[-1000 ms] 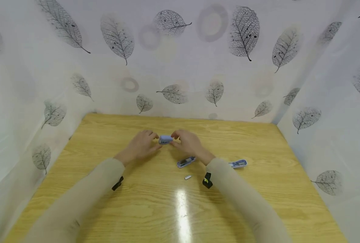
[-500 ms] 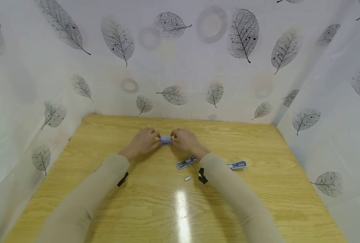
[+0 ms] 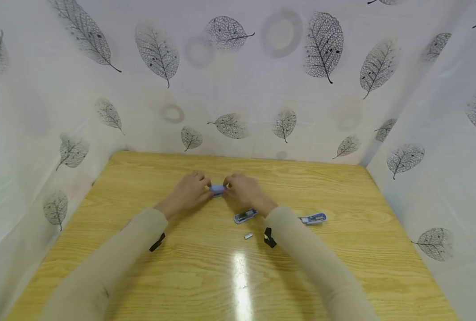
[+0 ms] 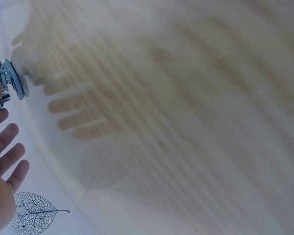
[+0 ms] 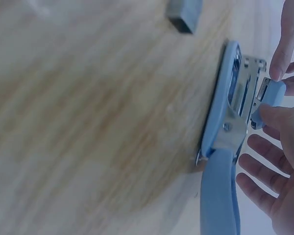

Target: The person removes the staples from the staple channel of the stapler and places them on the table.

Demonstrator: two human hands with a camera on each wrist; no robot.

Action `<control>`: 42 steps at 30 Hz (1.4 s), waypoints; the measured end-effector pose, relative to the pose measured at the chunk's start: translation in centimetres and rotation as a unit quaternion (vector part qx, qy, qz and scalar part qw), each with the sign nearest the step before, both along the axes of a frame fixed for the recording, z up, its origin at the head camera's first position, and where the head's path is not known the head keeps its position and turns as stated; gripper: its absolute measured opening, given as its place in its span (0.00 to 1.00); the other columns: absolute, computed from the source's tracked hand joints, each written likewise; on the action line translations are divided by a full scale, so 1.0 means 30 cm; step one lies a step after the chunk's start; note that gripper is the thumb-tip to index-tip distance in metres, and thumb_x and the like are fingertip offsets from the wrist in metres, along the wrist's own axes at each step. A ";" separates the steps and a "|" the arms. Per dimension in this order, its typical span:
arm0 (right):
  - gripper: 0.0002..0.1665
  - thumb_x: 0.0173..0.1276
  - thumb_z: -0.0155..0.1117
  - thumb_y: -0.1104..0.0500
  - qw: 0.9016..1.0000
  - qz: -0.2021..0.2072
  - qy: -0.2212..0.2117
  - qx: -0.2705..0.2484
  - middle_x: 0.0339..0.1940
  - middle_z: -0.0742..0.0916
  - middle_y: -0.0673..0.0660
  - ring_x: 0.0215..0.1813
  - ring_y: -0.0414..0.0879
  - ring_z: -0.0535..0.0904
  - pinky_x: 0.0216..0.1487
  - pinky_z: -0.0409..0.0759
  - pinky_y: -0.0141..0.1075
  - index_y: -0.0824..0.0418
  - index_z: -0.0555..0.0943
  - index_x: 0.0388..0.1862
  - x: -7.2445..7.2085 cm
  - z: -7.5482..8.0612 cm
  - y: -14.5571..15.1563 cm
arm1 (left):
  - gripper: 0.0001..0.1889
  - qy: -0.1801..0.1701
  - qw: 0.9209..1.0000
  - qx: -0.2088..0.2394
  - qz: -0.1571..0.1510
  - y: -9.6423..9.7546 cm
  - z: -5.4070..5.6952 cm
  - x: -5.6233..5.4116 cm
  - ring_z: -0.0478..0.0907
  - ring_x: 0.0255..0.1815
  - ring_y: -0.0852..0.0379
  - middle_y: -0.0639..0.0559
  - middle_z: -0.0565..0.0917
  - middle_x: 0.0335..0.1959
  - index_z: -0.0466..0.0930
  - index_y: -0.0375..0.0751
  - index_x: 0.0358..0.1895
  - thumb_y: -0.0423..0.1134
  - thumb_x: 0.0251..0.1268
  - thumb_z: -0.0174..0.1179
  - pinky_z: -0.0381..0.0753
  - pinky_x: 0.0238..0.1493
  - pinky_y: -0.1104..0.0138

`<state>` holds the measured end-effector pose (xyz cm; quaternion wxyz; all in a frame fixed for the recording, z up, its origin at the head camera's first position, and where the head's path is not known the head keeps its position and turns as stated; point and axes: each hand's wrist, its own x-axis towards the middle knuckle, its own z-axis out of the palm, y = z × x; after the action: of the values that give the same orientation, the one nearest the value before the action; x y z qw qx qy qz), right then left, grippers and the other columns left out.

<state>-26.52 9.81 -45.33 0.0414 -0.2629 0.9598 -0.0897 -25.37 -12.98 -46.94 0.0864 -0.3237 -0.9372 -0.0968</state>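
Note:
A small light-blue stapler [image 3: 218, 190] is held between both hands toward the back of the table. My left hand [image 3: 187, 191] pinches its left end, and my right hand [image 3: 243, 191] pinches the right end between thumb and index finger. In the right wrist view, the held stapler [image 5: 272, 100] shows its metal side, while the right hand's other fingers [image 5: 264, 169] are spread away from it. Nearer than the right hand lies an opened blue stapler [image 3: 246, 216], its metal inside showing. A short grey strip of staples [image 3: 248, 236] lies in front of it.
Another opened blue stapler [image 3: 314, 219] lies to the right, partly hidden by the right sleeve [image 3: 298, 240]. The wooden table [image 3: 181, 276] meets a pale leaf-print curtain [image 3: 254, 89] at the back and sides.
Both hands have brought the held stapler slightly nearer to me, still pinching it at its two ends. The other staplers and the staple strip have stayed in place.

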 end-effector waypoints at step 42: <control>0.27 0.77 0.65 0.39 0.991 0.130 0.025 -0.021 0.59 0.88 0.50 0.55 0.43 0.86 0.50 0.86 0.35 0.49 0.81 0.69 0.165 -0.022 -0.032 | 0.19 -0.059 0.992 0.089 0.068 -0.062 -0.046 0.287 0.81 0.51 0.45 0.43 0.85 0.49 0.84 0.39 0.50 0.50 0.67 0.72 0.83 0.54 0.48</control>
<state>-21.58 8.84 -45.98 0.0227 -0.3881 0.9161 -0.0974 -16.76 -14.84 -48.32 0.0656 -0.2440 -0.9483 -0.1923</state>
